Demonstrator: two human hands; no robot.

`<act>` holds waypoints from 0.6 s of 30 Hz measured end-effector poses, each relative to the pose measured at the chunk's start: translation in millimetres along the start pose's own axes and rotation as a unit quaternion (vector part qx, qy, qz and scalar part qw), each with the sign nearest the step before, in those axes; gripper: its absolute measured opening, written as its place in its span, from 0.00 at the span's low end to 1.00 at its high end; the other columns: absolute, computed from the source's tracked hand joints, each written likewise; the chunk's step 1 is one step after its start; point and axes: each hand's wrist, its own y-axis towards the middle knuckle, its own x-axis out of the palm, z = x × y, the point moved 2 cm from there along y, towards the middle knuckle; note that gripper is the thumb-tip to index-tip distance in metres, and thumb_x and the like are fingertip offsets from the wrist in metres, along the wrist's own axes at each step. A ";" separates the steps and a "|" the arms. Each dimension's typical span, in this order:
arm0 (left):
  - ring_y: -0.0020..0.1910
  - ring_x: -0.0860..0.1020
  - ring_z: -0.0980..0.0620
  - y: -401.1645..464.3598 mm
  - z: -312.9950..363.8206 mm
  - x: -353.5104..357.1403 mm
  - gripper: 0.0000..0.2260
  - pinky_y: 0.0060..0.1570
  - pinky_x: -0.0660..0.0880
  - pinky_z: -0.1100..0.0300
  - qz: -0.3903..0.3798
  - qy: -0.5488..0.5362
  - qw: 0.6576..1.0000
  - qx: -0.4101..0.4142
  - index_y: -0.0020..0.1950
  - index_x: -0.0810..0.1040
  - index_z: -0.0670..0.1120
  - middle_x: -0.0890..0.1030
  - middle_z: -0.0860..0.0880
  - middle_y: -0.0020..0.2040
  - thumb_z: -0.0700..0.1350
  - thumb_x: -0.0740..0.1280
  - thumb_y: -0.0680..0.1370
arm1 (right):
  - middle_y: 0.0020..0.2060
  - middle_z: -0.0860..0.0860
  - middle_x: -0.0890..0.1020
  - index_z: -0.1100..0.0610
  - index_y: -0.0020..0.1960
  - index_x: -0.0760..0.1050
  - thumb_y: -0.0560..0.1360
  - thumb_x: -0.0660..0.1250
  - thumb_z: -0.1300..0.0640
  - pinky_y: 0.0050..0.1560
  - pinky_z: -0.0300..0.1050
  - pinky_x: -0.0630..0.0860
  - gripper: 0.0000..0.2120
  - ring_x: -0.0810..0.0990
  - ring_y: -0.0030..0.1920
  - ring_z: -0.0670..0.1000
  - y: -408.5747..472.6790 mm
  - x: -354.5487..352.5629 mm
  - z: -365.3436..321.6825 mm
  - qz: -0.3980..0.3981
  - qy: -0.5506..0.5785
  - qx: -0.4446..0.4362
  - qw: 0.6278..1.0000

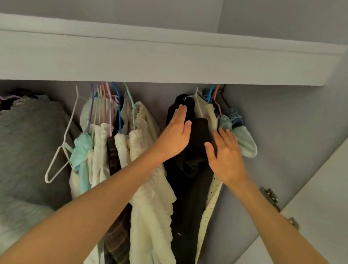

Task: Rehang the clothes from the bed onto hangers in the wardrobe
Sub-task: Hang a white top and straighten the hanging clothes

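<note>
Grey wardrobe walls close in the scene under a long white shelf (152,58), and the rail itself stays hidden behind that shelf's front edge. At far left a grey knitted garment (21,136) hangs broad and heavy. Next to it an empty white hanger (62,144) dangles tilted, touching a tight bunch of pale garments (147,170) on coloured hangers, cream and light blue, with a dark plaid piece among them. Right of a gap comes the black garment (188,185), already up on a white wire hanger (191,96) whose hook rises under the shelf; the cloth falls long and straight downward, bunched near its top. The left hand (175,136) lies flat on the garment's upper left side, fingers straight and together, gripping nothing. The right hand (226,154) is spread with fingers relaxed against the garment's right side, likewise holding nothing. The garment sits directly between the two palms, its length running down past both wrists, and the left hand is the nearer to the hook. By my judgement the piece is hung and only wants smoothing or sliding along. Beyond it hang a cream dotted garment (212,192) and blue fleece items (245,141), then the open door (316,200) with its hinge (270,197).
</note>
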 end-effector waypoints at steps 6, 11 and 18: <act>0.75 0.48 0.54 44.7 -3.9 49.5 0.26 0.67 0.45 0.67 -0.023 -0.061 0.995 -0.079 0.76 0.46 0.44 0.48 0.48 0.77 0.50 0.51 0.82 | 0.71 0.60 0.65 0.64 0.70 0.65 0.80 0.46 0.50 0.70 0.52 0.55 0.25 0.60 0.73 0.59 -13.9 10.0 27.9 0.047 0.006 -0.038 0.998; 0.75 0.48 0.49 77.3 3.8 72.0 0.27 0.71 0.43 0.64 0.054 -0.134 0.987 -0.074 0.76 0.42 0.41 0.49 0.43 0.77 0.49 0.51 0.82 | 0.71 0.62 0.63 0.65 0.69 0.65 0.80 0.48 0.54 0.71 0.52 0.57 0.23 0.58 0.73 0.58 -13.9 13.8 35.7 0.069 0.022 -0.060 0.996; 0.74 0.56 0.47 106.8 6.3 100.6 0.25 0.73 0.52 0.53 -0.004 -0.078 0.996 -0.043 0.75 0.38 0.43 0.54 0.42 0.76 0.46 0.48 0.83 | 0.68 0.64 0.68 0.69 0.68 0.65 0.77 0.50 0.61 0.69 0.56 0.64 0.22 0.65 0.70 0.62 -14.0 14.6 61.9 0.095 -0.038 -0.051 0.993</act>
